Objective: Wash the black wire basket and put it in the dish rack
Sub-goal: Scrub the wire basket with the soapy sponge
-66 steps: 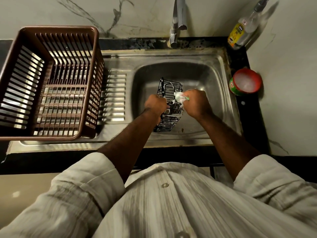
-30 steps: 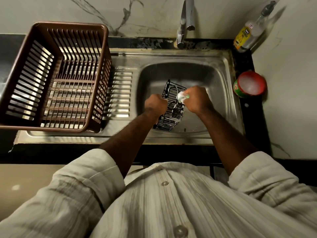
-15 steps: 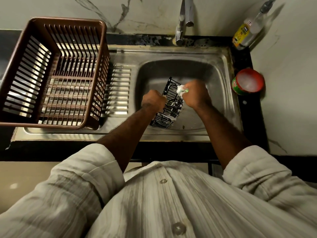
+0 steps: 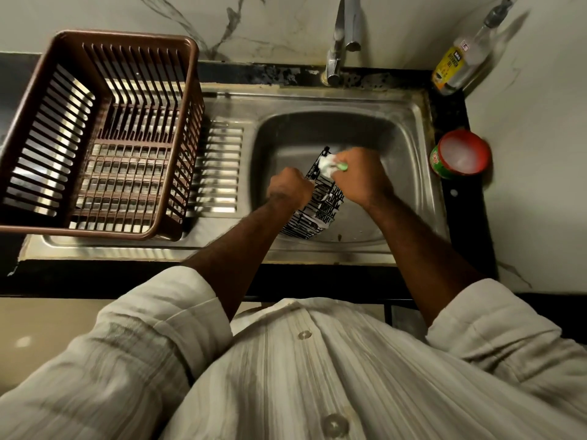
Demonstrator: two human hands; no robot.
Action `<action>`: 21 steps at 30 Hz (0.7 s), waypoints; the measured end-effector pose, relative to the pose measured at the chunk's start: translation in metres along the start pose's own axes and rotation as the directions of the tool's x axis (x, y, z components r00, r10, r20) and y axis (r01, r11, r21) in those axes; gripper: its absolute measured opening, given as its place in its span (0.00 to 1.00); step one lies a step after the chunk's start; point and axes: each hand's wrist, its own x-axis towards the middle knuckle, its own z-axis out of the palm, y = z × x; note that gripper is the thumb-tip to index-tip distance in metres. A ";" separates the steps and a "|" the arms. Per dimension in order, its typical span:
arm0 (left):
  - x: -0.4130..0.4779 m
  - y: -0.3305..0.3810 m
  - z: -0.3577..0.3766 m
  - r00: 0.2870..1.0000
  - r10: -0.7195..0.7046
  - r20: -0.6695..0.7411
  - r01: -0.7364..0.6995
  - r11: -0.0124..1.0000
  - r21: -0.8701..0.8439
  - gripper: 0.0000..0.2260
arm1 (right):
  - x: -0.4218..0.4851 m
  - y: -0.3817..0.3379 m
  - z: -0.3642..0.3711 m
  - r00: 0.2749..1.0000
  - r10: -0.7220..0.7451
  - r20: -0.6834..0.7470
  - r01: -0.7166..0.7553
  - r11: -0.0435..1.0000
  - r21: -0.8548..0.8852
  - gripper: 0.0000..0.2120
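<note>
The black wire basket [image 4: 320,206] stands tilted inside the steel sink basin [image 4: 397,147], with patches of white foam on its wires. My left hand [image 4: 290,188] grips its left edge. My right hand [image 4: 357,176] holds a foamy green sponge [image 4: 332,165] and presses it against the basket's far top corner. The brown plastic dish rack [image 4: 95,138] sits on the drainboard to the left, with nothing in it.
The tap [image 4: 344,36] rises behind the basin, and no water runs from it. A dish soap bottle [image 4: 460,58] leans in the back right corner. A red and green tub [image 4: 462,154] of white paste stands on the black counter right of the sink.
The basket has tilted with its top leaning further right. My right hand has slid the sponge up from the basket's middle to its far top corner. My left hand keeps its grip.
</note>
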 end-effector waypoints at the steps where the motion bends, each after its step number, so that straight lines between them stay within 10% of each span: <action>1: 0.000 0.000 -0.001 1.000 0.003 -0.007 -0.003 1.000 0.003 0.10 | -0.001 -0.007 0.004 0.998 -0.059 0.029 0.059 0.998 -0.002 0.07; 21: 0.007 -0.008 -0.012 0.998 -0.047 -0.032 0.047 0.999 -0.002 0.12 | 0.042 -0.021 0.020 0.999 0.003 -0.042 -0.007 0.994 -0.105 0.08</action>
